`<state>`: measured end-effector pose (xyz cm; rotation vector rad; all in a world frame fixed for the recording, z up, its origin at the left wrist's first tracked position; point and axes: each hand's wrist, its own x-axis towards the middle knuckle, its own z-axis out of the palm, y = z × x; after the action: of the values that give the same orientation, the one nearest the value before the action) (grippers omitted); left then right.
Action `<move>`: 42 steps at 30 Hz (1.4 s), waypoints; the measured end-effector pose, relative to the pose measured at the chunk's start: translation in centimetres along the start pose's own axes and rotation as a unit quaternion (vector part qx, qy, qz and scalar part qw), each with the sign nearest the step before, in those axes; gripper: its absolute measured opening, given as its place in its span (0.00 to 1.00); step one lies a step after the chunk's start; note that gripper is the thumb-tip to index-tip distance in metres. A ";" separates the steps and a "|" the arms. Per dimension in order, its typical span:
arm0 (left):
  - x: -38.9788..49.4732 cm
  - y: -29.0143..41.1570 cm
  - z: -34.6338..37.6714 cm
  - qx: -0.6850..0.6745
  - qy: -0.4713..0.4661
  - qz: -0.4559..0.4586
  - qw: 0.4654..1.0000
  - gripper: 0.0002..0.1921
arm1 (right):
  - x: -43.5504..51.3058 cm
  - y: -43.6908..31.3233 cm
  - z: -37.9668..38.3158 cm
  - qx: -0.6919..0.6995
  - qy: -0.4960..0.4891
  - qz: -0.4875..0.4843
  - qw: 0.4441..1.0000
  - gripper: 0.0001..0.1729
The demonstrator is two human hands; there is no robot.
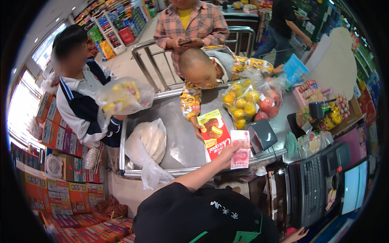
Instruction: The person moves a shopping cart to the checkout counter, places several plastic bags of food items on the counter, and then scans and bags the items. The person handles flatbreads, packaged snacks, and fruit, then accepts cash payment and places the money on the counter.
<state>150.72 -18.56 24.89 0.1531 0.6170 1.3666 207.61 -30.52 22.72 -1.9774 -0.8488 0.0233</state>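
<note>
My left hand (229, 153) reaches across the metal checkout counter (179, 148) and grips a red banknote (240, 159). Just beyond it is a red and green snack box (213, 132) bearing writing, its left edge held by a person (209, 68) leaning over the counter. A dark boxy device (263, 135) stands right of the note. Behind it sit a bag of yellow fruit (243, 101) and a bag of red round fruit (269, 101). Low at the right, my right hand (299, 235) appears empty, fingers apart, below the keyboard (311, 188).
A knotted plastic bag (147, 142) with pale contents lies on the counter's left. Beside it a person (85, 85) holds a bagged yellow item (124, 94). Another person stands behind the steel railing (146, 45). A monitor (354, 186) and candy display (322, 106) are right; stacked cartons (54, 191) left.
</note>
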 end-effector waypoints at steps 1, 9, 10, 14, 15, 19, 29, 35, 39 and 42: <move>-0.3 0.3 -0.1 0.005 -0.012 0.037 0.999 0.20 | 0.1 0.2 -0.1 -0.004 0.007 -0.002 1.000 0.28; 0.7 1.0 -1.2 0.215 -0.015 0.100 0.971 0.18 | -1.7 -0.9 -0.5 0.122 0.024 0.036 0.992 0.27; 1.2 1.7 -1.9 0.272 0.027 0.110 0.955 0.18 | -2.0 -0.8 -0.6 0.112 0.029 0.029 0.993 0.27; 2.4 8.3 -6.4 0.388 0.121 0.164 0.899 0.17 | -2.9 -2.7 -1.3 0.038 0.077 -0.017 0.996 0.26; 2.5 9.4 -7.5 0.393 0.089 0.192 0.895 0.17 | -3.1 -3.5 -1.6 0.007 0.081 -0.019 0.996 0.25; 4.9 11.8 -9.7 0.439 0.041 0.132 0.888 0.19 | -3.4 -6.8 -2.5 -0.021 0.100 -0.065 0.993 0.23; 11.0 10.7 -3.1 0.273 0.000 0.176 0.946 0.29 | -1.9 -9.1 -2.0 -0.047 0.112 -0.047 0.991 0.22; 13.6 6.1 1.9 0.269 -0.064 0.149 0.949 0.30 | -1.3 -9.7 -0.8 -0.055 0.079 -0.050 0.994 0.21; 14.1 4.1 4.0 0.296 -0.013 0.136 0.945 0.27 | -0.7 -10.1 0.3 -0.051 0.063 -0.060 0.995 0.19; 14.6 3.1 4.8 0.323 0.018 0.146 0.935 0.25 | -0.4 -10.3 0.7 -0.056 0.071 -0.094 0.991 0.18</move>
<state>151.45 -2.96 25.60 0.7774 1.0956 1.4045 201.37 -27.06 30.17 -1.9682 -0.9552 -0.2767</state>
